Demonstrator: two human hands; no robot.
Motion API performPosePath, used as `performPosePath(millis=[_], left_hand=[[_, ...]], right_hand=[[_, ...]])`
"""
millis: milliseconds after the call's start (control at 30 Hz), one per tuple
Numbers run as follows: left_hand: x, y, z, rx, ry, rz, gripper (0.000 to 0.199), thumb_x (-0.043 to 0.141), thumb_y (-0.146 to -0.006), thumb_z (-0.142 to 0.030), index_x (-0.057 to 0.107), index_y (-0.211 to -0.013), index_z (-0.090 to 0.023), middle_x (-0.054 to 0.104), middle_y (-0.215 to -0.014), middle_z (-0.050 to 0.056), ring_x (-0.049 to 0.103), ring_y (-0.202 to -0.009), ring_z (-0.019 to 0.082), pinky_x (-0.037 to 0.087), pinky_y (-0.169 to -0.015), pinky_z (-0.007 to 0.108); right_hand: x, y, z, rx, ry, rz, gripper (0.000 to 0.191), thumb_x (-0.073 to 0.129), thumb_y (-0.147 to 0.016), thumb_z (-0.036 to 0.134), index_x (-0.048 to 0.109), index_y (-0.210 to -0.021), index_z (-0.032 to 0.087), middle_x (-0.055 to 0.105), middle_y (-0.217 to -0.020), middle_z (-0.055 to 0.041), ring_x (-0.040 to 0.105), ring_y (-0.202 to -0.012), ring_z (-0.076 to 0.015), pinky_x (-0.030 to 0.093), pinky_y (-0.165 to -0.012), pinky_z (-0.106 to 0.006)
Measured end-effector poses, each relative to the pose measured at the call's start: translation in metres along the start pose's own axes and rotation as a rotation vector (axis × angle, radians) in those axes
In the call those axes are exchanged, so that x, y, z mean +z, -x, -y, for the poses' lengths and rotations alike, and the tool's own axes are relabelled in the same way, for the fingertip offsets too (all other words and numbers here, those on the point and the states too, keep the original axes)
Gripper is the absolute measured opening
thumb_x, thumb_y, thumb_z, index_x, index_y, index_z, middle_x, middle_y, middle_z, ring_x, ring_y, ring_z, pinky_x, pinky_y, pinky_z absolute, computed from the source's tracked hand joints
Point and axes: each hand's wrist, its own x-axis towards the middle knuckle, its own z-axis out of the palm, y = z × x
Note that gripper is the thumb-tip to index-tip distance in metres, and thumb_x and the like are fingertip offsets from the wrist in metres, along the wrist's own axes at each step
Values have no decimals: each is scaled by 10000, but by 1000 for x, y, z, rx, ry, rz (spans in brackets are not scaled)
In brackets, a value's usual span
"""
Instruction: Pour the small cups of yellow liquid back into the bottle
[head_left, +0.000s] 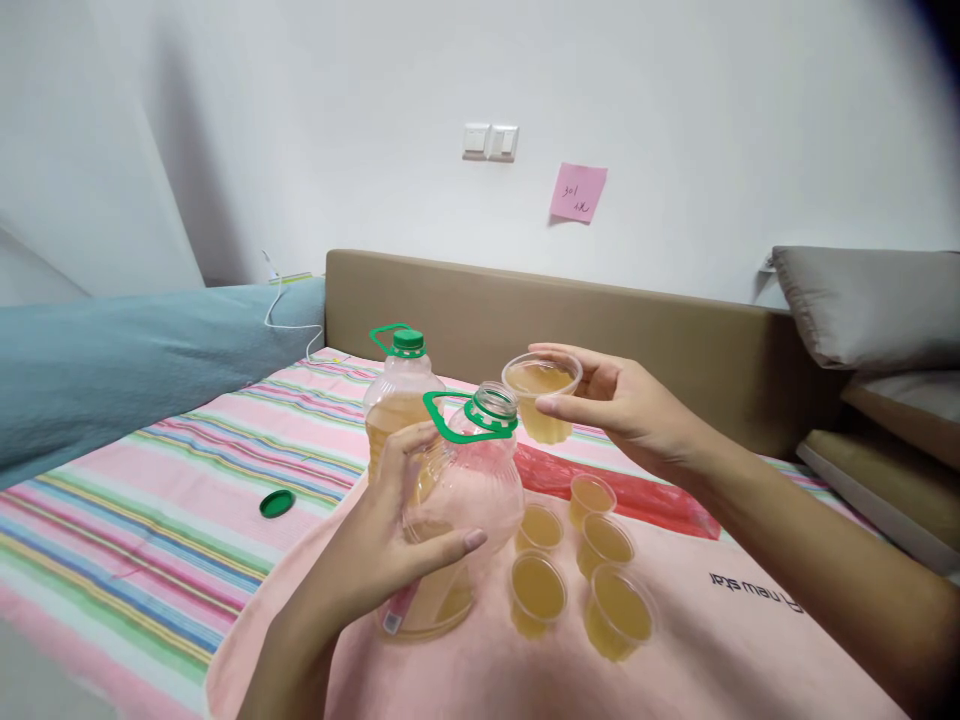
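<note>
My left hand (401, 525) is wrapped round a clear plastic jug (484, 490) with a green handle ring and an uncapped mouth. The jug tilts slightly to the right, with yellowish liquid low inside it. In my right hand (611, 400) is a clear plastic cup (544, 420) of the same liquid, gripped by its side close to the jug's mouth. Below stand several filled plastic cups (538, 590) in two rows on a pink cloth (720, 650). Behind the held jug is a second jug (390, 385), its green cap on.
A loose green cap (277, 503) lies on the striped sheet (180, 500) to the left. Red plastic film (622, 480) lies behind the cups. A brown headboard (540, 310) runs along the wall, with cushions (870, 310) stacked at right. A white cable (289, 322) trails at back left.
</note>
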Motion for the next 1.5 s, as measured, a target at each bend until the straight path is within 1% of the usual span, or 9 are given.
performPosePath(millis=[100,233,400,633,800,1033,1200,1300,1500], left_hand=[[-1,0,-1,-7,5,1,773,827,-848,-568,372,-1446,-385,390,-1598,59,343,-1530,376,242,-1289,630],[-2,1,0,-35,11,6,799,838,-840,-561,355,-1456,-396,385,-1616,49,327,-1551,359,257,-1286,629],[-4,2,1,-43,15,8,797,836,-834,-586,359,-1450,-417,383,-1622,26,326,-1557,350,250,-1295,617],[-5,2,3,-28,20,14,796,835,-842,-591,354,-1454,-424,388,-1613,25,333,-1553,347,238,-1298,614],[-5,3,4,-15,32,12,781,839,-848,-575,358,-1445,-424,411,-1585,33,355,-1536,344,284,-1274,618],[-6,3,5,-14,11,11,782,832,-850,-587,358,-1448,-414,398,-1591,25,357,-1535,341,254,-1295,603],[-7,1,3,1,16,15,760,826,-862,-575,360,-1442,-424,399,-1586,20,348,-1539,331,276,-1286,610],[-8,1,2,7,31,18,751,825,-864,-574,362,-1436,-425,403,-1580,19,342,-1544,331,307,-1274,606],[-8,2,4,-2,31,24,754,828,-860,-575,361,-1434,-430,403,-1582,12,338,-1550,328,275,-1289,615]], right_hand=[[0,-1,6,19,29,6,600,976,-698,329,744,-1244,237,788,-1225,-60,713,-1197,-308,567,-1041,-463],[-1,-2,14,47,121,27,665,970,-720,339,706,-1324,254,760,-1304,-56,710,-1211,-295,562,-1062,-455],[-2,-5,20,56,169,42,645,962,-735,304,700,-1323,259,764,-1298,-38,695,-1247,-276,570,-1065,-415],[-4,-8,21,52,178,87,628,942,-752,251,687,-1326,268,761,-1304,-29,696,-1257,-267,588,-1065,-404],[-2,-9,25,55,208,83,648,951,-735,241,687,-1326,263,763,-1302,-33,701,-1253,-275,598,-1067,-407],[-4,-13,32,50,282,103,706,963,-723,278,666,-1363,259,734,-1357,-45,665,-1313,-309,568,-1117,-447],[-5,-16,32,-13,380,158,620,947,-752,402,710,-1312,280,760,-1291,-41,688,-1273,-335,565,-1101,-479],[-7,-17,32,-55,420,186,599,936,-768,420,722,-1314,300,763,-1276,-31,708,-1235,-327,579,-1068,-462],[-8,-19,36,-90,439,240,565,925,-781,395,734,-1309,324,740,-1327,-22,722,-1187,-299,603,-1005,-417]])
